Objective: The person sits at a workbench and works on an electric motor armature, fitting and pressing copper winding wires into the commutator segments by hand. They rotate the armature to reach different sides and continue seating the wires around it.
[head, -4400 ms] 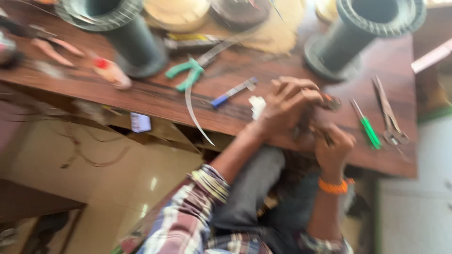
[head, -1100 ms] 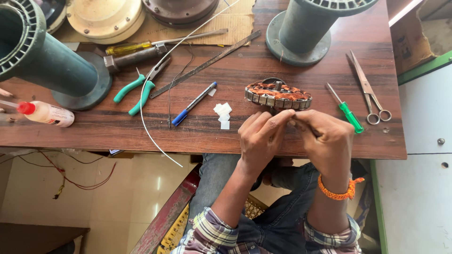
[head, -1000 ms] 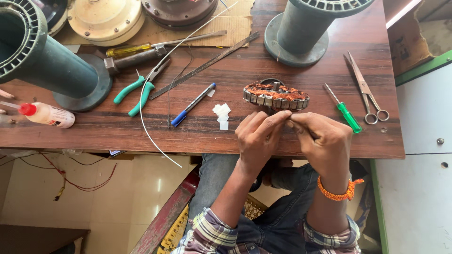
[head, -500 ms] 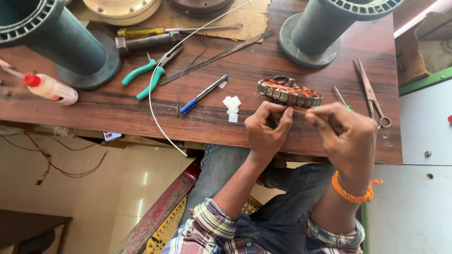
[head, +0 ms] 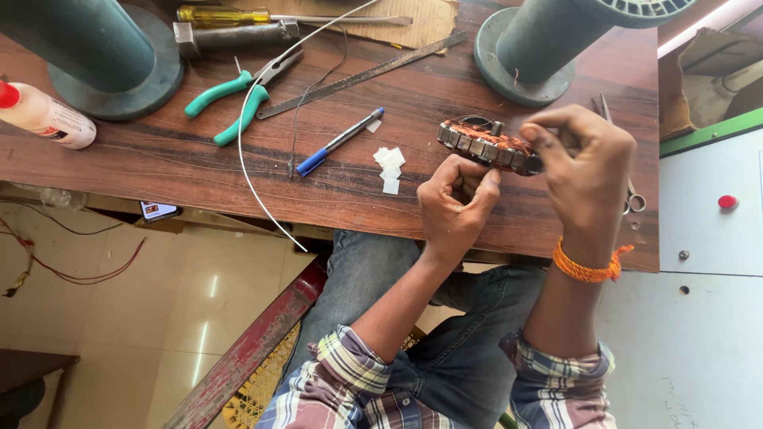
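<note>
Wound motor ring [head: 486, 144], pinched by right hand [head: 586, 171], left hand [head: 455, 208] curled beside: near table edge [head: 238, 214], may slip off.

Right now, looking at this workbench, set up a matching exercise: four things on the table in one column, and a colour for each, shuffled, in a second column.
Things
1. pliers handles
2. pen cap
3. screwdriver handle
4. paper scraps

Colours
A. white
B. yellow
C. green
D. blue

Pairs: 1-C, 2-D, 3-B, 4-A
</note>
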Motion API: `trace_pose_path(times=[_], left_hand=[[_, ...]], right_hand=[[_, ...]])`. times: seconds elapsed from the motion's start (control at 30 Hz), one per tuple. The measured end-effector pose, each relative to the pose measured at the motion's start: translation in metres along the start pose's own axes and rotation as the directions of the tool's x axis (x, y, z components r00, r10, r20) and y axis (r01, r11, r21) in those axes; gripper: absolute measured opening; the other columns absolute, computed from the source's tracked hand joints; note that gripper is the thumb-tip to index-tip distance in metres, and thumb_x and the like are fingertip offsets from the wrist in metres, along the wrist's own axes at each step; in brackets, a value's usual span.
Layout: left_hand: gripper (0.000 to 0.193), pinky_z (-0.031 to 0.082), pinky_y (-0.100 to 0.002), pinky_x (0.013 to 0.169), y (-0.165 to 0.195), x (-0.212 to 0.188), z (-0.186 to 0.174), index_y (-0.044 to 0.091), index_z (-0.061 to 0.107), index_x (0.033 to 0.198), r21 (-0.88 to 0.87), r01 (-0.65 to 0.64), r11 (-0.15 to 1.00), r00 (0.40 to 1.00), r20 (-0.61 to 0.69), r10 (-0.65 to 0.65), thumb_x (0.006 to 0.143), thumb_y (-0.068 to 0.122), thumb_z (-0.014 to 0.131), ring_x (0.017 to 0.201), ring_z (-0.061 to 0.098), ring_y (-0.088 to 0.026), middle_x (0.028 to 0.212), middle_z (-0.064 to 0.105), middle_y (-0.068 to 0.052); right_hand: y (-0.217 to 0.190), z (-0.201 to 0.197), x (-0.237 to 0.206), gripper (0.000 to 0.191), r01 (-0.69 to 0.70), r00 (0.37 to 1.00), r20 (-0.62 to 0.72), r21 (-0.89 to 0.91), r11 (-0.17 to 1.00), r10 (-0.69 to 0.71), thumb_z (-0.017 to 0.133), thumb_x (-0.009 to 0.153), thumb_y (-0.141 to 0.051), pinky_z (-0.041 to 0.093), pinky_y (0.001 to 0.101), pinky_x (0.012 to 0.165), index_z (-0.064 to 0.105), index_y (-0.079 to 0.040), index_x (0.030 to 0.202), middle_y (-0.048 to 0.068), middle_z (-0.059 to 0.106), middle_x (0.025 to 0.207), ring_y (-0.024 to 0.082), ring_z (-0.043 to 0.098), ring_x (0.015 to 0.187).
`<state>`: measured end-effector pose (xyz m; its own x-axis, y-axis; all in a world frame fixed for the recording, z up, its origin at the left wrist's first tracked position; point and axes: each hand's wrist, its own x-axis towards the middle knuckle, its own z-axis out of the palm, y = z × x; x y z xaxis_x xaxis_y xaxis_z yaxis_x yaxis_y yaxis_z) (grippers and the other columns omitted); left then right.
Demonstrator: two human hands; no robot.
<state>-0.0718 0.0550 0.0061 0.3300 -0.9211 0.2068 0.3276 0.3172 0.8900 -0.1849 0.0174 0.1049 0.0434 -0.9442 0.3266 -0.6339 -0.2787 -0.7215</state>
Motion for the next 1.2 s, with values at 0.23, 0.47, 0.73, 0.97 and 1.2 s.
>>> trace_pose_path(times=[0.23, 0.47, 0.73, 0.97, 1.2], left_hand=[[0.014, 0.04, -0.017, 0.055, 0.001, -0.001, 0.001, 0.004, 0.062, 0.085, 0.01, 0.019, 1.0, 1.0, 0.019, -0.019, 0.095, 0.005, 0.072, 0.061, 0.049, 0.003, 0.067, 0.057, 0.008], [0.01, 0.041, -0.017, 0.057, -0.004, -0.001, -0.001, 0.002, 0.063, 0.09, -0.024, 0.003, 1.0, 0.999, 0.035, -0.002, 0.097, 0.004, 0.07, 0.063, 0.052, 0.003, 0.069, 0.059, 0.007], [0.008, 0.042, -0.017, 0.059, -0.003, 0.0, -0.003, 0.002, 0.063, 0.094, -0.048, -0.006, 0.999, 0.998, 0.057, 0.009, 0.098, 0.005, 0.07, 0.066, 0.053, 0.003, 0.071, 0.06, 0.007], [0.024, 0.054, -0.032, 0.075, 0.024, 0.007, -0.022, 0.013, 0.067, 0.118, 0.396, -0.503, 0.768, 0.861, 0.307, 0.405, 0.096, 0.005, 0.07, 0.083, 0.067, -0.02, 0.094, 0.065, -0.005], [0.02, 0.049, -0.037, 0.066, 0.031, 0.01, -0.025, 0.014, 0.073, 0.109, 0.509, -0.633, 0.584, 0.774, 0.439, 0.456, 0.09, 0.012, 0.077, 0.07, 0.06, -0.022, 0.076, 0.058, -0.002]], right_hand=[[0.029, -0.007, -0.04, 0.013, 0.031, 0.987, -0.159, 0.144, 0.989, -0.008, 0.083, 0.101, -0.002, 0.042, 0.0177, 0.067, 0.072, 0.003, 0.106, -0.003, 0.07, 0.09, 0.0, 0.055, 0.075], [0.047, 0.016, -0.067, 0.01, 0.104, 0.958, -0.275, 0.052, 0.993, -0.086, 0.082, 0.102, 0.001, 0.032, 0.0162, 0.055, 0.073, 0.003, 0.104, 0.0, 0.062, 0.079, 0.0, 0.047, 0.065], [0.046, 0.026, -0.073, 0.007, 0.251, 0.933, -0.274, 0.041, 0.967, -0.231, 0.074, 0.105, 0.007, 0.056, 0.0199, 0.072, 0.072, 0.005, 0.111, 0.01, 0.075, 0.1, 0.009, 0.071, 0.089], [0.05, 0.039, -0.08, 0.008, 0.247, 0.942, -0.24, 0.03, 0.968, -0.233, 0.069, 0.099, 0.012, 0.056, 0.0246, 0.074, 0.071, 0.007, 0.104, 0.012, 0.075, 0.095, 0.011, 0.07, 0.084], [0.047, 0.031, -0.091, 0.007, 0.176, 0.958, -0.257, 0.165, 0.97, -0.13, 0.073, 0.097, 0.007, 0.046, 0.0205, 0.064, 0.073, 0.004, 0.104, 0.007, 0.072, 0.089, 0.005, 0.061, 0.076]])
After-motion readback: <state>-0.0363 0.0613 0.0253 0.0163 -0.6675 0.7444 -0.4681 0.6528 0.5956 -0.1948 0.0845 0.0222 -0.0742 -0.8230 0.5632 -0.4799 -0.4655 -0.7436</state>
